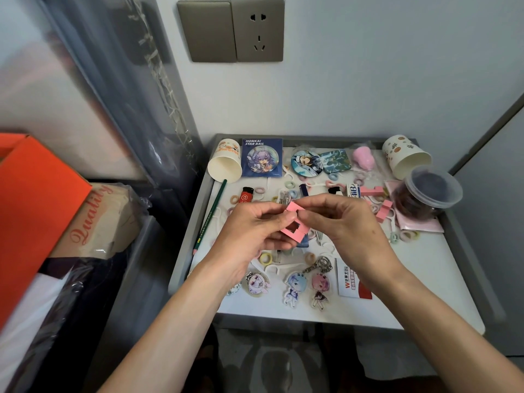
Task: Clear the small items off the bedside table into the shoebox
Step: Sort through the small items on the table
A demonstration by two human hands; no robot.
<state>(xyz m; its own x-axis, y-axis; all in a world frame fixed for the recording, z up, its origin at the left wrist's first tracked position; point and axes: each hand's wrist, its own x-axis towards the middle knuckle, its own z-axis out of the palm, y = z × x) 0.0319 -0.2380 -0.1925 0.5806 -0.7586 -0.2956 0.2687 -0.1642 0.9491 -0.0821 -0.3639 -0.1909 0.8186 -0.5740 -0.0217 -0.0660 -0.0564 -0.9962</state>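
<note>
We're mid-pickup: left hand [255, 231] grips some pink blocks [293, 232], right hand [346, 225] pinches one more against them, just above the desk [425, 268]. Next move, we reckon, is carrying them to the orange shoebox [37, 199] left of the desk

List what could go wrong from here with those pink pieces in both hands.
1. The left hand and right hand pinch loose pink pieces by the fingertips; one may slip back into the clutter on the table.
2. The orange shoebox sits left of the table, past a gap; a piece could drop there in transit.
3. The pencil along that left edge may get knocked off.
</note>
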